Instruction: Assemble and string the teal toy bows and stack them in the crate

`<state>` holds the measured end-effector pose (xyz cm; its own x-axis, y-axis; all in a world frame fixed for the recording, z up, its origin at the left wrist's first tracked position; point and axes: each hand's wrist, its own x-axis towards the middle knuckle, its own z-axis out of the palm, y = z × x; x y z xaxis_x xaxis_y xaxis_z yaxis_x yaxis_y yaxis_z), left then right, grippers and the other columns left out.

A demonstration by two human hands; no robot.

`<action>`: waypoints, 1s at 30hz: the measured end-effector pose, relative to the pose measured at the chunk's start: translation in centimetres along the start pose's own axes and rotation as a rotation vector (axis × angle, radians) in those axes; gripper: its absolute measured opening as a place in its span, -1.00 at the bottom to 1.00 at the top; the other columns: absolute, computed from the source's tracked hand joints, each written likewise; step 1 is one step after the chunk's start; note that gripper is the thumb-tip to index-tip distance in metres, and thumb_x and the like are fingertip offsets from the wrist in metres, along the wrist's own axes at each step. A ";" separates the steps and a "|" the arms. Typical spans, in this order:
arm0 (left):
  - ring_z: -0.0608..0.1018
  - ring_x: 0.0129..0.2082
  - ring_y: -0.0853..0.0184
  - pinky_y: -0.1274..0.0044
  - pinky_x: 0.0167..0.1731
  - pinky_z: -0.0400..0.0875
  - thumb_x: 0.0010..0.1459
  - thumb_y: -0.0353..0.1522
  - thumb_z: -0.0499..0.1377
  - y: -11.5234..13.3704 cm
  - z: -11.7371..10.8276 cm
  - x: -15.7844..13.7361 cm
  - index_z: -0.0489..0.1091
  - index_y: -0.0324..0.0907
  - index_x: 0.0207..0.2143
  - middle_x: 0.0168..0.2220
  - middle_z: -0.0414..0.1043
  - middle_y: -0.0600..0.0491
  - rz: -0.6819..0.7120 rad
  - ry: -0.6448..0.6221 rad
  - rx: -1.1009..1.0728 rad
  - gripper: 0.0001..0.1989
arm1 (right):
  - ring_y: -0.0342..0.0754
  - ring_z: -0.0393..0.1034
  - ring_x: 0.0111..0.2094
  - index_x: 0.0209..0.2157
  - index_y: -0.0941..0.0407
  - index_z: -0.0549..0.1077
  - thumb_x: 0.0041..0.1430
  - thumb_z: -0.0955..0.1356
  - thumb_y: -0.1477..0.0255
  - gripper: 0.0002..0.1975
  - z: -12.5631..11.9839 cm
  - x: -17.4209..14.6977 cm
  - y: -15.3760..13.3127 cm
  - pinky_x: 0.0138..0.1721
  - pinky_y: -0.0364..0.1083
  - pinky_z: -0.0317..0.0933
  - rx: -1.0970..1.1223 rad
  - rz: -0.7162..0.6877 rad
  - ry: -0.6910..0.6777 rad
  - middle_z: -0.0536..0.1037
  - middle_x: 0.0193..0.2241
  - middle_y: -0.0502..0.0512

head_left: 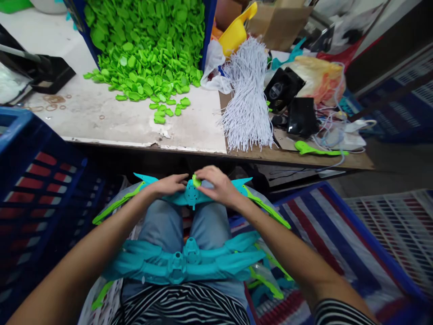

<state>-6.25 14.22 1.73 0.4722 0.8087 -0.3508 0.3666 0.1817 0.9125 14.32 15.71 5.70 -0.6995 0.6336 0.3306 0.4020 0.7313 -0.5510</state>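
Note:
A turquoise plastic bow-shaped part (192, 195) with bright green limbs lies across my knees. My left hand (169, 186) holds it just left of its round hub, fingers reaching toward the middle and thumb hidden. Between the thumb and fingers of my right hand (218, 186) is a small green plastic piece (196, 181), at the hub's top edge. Whether the piece is seated there, I cannot tell. Closer to my body, more turquoise bow-shaped parts (152, 264) rest over my lap, with green limbs showing at their ends.
Many small green pieces (145, 58) spill from a blue bin onto the worktable (111, 122). Right of them lies a bundle of white cords (248, 99), near a yellow scoop (237, 31). A blue crate (20, 180) stands at left; striped woven sheeting (324, 234) lies at right.

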 end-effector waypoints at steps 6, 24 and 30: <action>0.45 -0.42 0.39 0.52 -0.28 0.33 0.03 -0.38 0.17 1.0 0.1 1.2 0.47 -0.28 -0.21 -0.44 0.47 0.07 -0.267 -0.037 -0.385 -0.75 | 0.09 0.34 -0.05 -0.18 0.07 0.51 0.24 0.26 0.29 -0.75 3.8 -4.3 0.2 -0.01 0.18 0.25 0.027 0.043 -0.033 0.52 -0.09 0.22; 0.32 -0.54 0.43 0.61 -0.55 0.17 0.01 -0.27 0.20 0.7 1.5 1.9 0.36 -0.29 -0.20 -0.54 0.28 0.16 -0.114 -0.002 -0.008 -0.67 | 0.02 0.47 -0.19 0.02 0.05 0.29 -0.11 0.50 0.36 -0.38 5.3 -3.4 0.5 -0.19 -0.01 0.33 0.151 0.639 -0.032 0.56 -0.25 0.05; 0.48 -0.34 0.28 0.57 -0.40 0.32 0.10 -0.31 0.15 0.9 1.7 1.8 0.39 -0.31 -0.13 -0.37 0.45 0.02 -0.004 0.065 0.260 -0.69 | 0.07 0.42 -0.13 0.06 0.07 0.32 -0.02 0.46 0.34 -0.43 5.0 -3.7 0.0 -0.12 0.04 0.28 -0.049 0.519 -0.060 0.54 -0.15 0.15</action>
<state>-3.70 14.92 1.55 0.4206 0.8442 -0.3323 0.5660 0.0421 0.8233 14.01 12.10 0.64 -0.4328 0.9012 -0.0220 0.7312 0.3367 -0.5933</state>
